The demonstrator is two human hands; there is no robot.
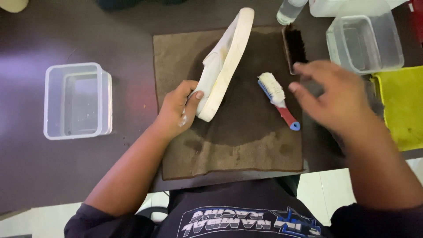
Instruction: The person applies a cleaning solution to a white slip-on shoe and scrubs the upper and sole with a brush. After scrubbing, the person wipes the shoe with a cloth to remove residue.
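Note:
My left hand [179,108] grips the heel end of a white slip-on shoe [224,61], which stands on its side on a damp brown towel [229,145], sole facing right. My right hand [332,94] hovers blurred over the towel's right edge, fingers spread, holding nothing. Just left of it lies a small brush [278,99] with white bristles and a red and blue handle. A dark-bristled wooden brush [295,46] lies at the towel's top right corner, close under my right fingertips.
A clear plastic tub [77,101] sits on the dark table at left. Another clear tub [365,42] stands at the upper right, beside a clear bottle [288,11]. A yellow cloth [403,105] lies at the right edge. The table's near edge runs along the bottom.

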